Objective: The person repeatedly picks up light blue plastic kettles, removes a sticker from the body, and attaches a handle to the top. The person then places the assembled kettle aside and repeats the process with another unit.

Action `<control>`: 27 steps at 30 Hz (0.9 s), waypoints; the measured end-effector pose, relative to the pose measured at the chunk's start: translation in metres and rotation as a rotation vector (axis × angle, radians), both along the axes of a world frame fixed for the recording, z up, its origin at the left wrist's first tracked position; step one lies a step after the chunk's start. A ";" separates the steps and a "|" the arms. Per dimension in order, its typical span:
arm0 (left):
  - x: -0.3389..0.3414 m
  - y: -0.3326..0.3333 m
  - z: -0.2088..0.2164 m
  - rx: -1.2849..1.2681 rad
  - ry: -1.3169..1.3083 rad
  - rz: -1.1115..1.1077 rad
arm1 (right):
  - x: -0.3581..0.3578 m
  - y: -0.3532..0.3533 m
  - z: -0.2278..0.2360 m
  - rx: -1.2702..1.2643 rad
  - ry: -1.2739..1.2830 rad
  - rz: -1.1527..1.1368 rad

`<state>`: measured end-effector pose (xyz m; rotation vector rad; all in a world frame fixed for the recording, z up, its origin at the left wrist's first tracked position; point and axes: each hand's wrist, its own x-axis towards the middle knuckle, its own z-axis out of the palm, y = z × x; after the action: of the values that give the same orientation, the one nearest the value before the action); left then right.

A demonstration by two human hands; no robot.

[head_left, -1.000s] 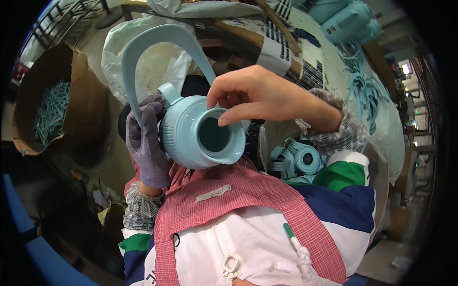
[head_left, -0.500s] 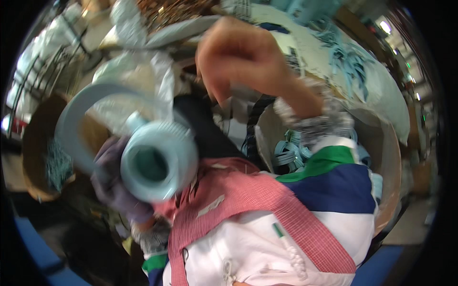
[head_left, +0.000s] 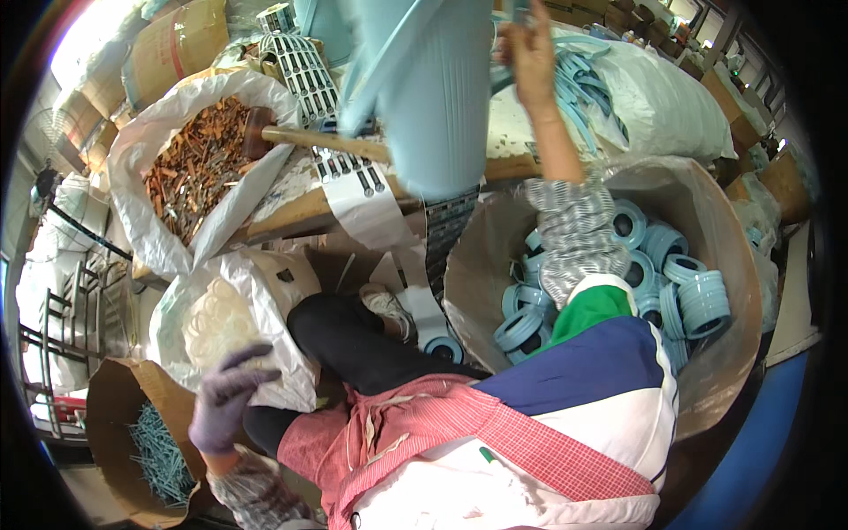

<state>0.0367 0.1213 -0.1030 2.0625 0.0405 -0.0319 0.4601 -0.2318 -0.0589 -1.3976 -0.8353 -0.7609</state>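
Light-blue vessel is filling the upper middle, blurred, its top running out of view; a strap-like handle is crossing its left side. Its base is showing over the near edge of the tabletop; whether it is resting there or hanging in the air, cannot tell.

Right hand, bare, is rising at the upper edge, just beside the vessel's right side. Fingers are blurring and partly hiding, so cannot tell if its grip is pinching anything or only touching.

Left hand, gloved in purple-grey, is hovering low at left, grip spread, nothing showing in it. It is sitting nearest the white bag of pale rings.

Progress, judging from this view only: the vessel is looking fitted with its handle, so that part is seeming done; its mouth is not showing, so cannot tell about anything there. Loose light-blue collars are lying piled in the lined carton at right, and loose light-blue straps are lying on the tabletop, so these are apparently remaining unfitted. A wooden-handled hammer is lying to the vessel's left, no hand touching it.
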 end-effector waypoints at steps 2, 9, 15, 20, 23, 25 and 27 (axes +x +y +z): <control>-0.007 0.007 -0.032 -0.351 0.073 0.122 | 0.045 -0.040 0.002 -0.093 -0.404 -0.602; -0.026 0.010 -0.076 -0.367 0.081 0.499 | 0.208 -0.016 -0.046 -0.172 -0.363 -0.791; 0.010 0.008 -0.080 -0.277 0.089 0.474 | 0.263 0.029 -0.014 -0.847 0.024 -0.932; -0.012 0.012 -0.089 -0.340 0.027 0.584 | 0.173 0.024 -0.083 -1.115 -0.039 -0.109; -0.078 0.029 -0.123 -0.484 -0.032 0.816 | 0.052 0.011 -0.121 -1.135 0.075 -0.073; -0.155 0.041 -0.165 -0.670 -0.179 0.935 | 0.049 0.025 -0.149 -1.042 -0.039 -0.143; -0.207 0.025 -0.181 -0.484 -0.206 1.168 | 0.062 0.025 -0.169 -1.035 -0.134 -0.199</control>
<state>-0.1703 0.1465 -0.2844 1.2996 0.9877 0.8016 0.5221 -0.2066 -0.2283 -2.3863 -1.2953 -0.5764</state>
